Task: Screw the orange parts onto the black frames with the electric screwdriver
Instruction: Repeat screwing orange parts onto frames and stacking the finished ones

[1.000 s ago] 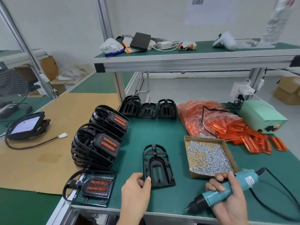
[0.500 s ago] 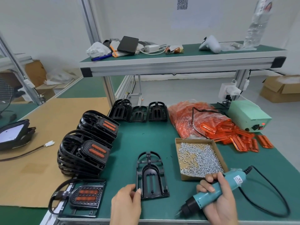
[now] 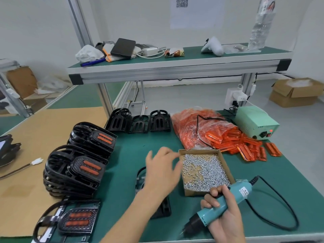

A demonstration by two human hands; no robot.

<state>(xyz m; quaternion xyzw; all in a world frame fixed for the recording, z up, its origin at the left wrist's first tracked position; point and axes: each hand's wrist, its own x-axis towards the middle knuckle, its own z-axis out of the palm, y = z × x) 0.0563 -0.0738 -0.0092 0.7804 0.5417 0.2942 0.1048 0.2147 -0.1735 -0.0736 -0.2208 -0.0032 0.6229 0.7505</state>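
Observation:
My right hand (image 3: 223,213) grips the teal electric screwdriver (image 3: 220,204) at the table's near right, its bit pointing down-left. My left hand (image 3: 162,170) is stretched forward with fingers spread and blurred, next to the left edge of the cardboard screw box (image 3: 204,171), holding nothing. Beneath my left forearm lies a bare black frame (image 3: 158,207), mostly hidden. Loose orange parts (image 3: 249,148) spill from a clear bag (image 3: 194,127) at the back right.
Stacks of finished frames (image 3: 75,171) stand at the left, one assembled frame (image 3: 77,220) near the front edge, three bare frames (image 3: 140,122) at the back. A green power supply (image 3: 256,121) sits far right; the screwdriver's black cable (image 3: 280,207) loops on the mat.
My left hand has let go of the black frame's near edge and moved up and right toward the screw box. The right hand holds the screwdriver as before.

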